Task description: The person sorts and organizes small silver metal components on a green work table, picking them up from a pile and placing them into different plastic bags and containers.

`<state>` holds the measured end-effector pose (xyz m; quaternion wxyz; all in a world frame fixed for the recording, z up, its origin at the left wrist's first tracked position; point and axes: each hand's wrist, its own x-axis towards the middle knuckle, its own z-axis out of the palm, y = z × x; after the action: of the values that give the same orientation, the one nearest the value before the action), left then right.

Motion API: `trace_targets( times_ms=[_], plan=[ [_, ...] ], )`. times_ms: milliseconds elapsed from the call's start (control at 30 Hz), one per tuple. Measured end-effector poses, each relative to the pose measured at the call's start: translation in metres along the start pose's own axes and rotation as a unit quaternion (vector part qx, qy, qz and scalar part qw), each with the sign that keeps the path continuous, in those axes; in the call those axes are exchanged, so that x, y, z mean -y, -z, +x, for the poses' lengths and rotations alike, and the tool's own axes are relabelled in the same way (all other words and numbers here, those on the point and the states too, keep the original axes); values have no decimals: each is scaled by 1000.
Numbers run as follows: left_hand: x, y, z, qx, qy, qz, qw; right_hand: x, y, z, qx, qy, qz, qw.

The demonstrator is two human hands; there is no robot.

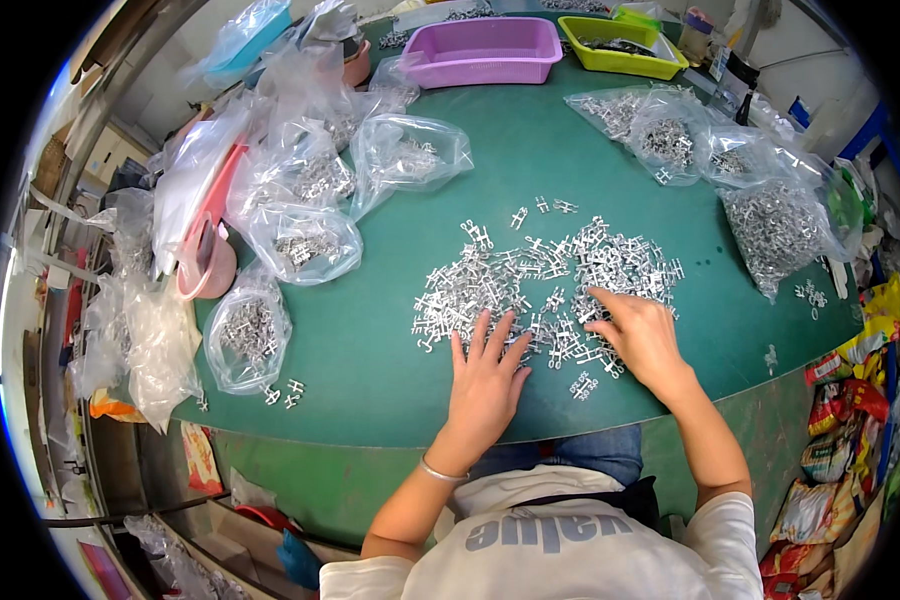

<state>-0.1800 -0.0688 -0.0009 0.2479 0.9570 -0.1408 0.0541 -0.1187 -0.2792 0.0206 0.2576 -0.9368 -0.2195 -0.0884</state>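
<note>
Small silvery metal pieces lie in two loose heaps on the green table (370,400) before me. My left hand (482,392) rests at the near edge of the left heap (462,290), its fingers spread over the pieces. My right hand (644,338) is at the near side of the right heap (620,258), thumb and forefinger apart with nothing visible between them; its other fingers are partly hidden. Between the hands, more pieces are scattered, and a small cluster (583,386) lies nearest me. A few single pieces (542,204) sit beyond the heaps.
Clear plastic bags of metal pieces stand on the left (250,330) and the right (775,225). At the far edge are a purple basket (482,70) and a yellow-green basket (625,64). A pink scoop-like container (208,265) lies left. Colourful packets (838,420) crowd the right side.
</note>
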Motion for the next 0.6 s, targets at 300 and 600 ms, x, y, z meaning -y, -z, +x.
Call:
trace_targets(
  times_ms=[300, 600],
  plan=[
    [9, 10, -14, -3, -1, -85, 996, -16, 3, -6, -58, -100, -40, 993],
    [19, 18, 6, -57, 78, 40, 994, 12, -23, 28, 40, 65, -29, 997]
  ],
)
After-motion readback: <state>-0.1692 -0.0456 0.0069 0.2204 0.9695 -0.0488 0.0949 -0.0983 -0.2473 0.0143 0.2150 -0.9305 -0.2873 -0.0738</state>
